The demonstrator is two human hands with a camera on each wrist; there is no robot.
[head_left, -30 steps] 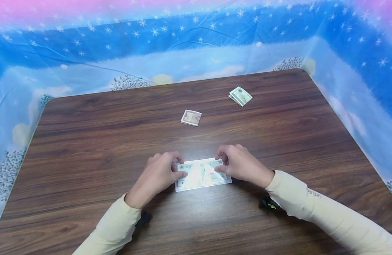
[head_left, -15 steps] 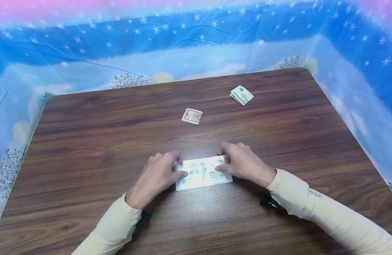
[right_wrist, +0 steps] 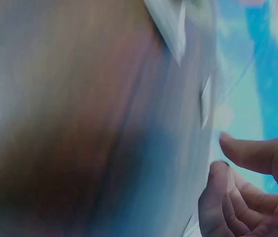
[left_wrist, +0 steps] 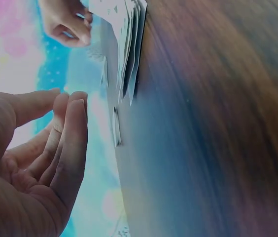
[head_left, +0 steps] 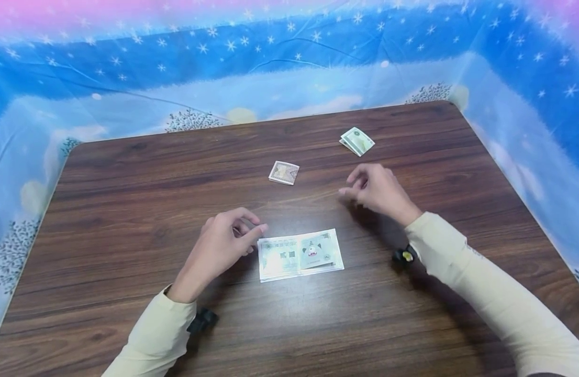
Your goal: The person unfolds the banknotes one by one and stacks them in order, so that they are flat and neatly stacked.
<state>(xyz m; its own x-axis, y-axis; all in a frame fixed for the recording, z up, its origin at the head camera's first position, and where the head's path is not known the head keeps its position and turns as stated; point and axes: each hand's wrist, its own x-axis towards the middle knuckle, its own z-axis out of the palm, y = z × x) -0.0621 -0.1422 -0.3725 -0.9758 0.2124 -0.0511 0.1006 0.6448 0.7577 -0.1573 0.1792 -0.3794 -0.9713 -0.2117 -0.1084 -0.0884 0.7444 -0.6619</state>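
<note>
A small stack of banknotes (head_left: 296, 256) lies flat near the front middle of the table, a light cartoon-like face printed on its right half. Its layered edges show in the left wrist view, where the banknote stack (left_wrist: 131, 49) looks slightly fanned. My left hand (head_left: 221, 243) hovers at the stack's left upper corner, fingers loosely bent; the left wrist view shows nothing in the left hand (left_wrist: 40, 153). Up and to the right of the stack, my right hand (head_left: 381, 191) is over the table, thumb and fingers apart. Nothing sits in the right hand (right_wrist: 247, 187) in its wrist view, which is blurred.
A folded brownish banknote (head_left: 284, 173) lies beyond the stack. Farther back to the right is a folded green banknote (head_left: 357, 141), slightly sprung apart. The dark wooden table (head_left: 153, 209) ends at a blue patterned cloth (head_left: 289, 47).
Both hands have let go of the banknote stack. The right hand has moved up and to the right; the left has drawn back slightly left. The folded banknotes have stayed put.
</note>
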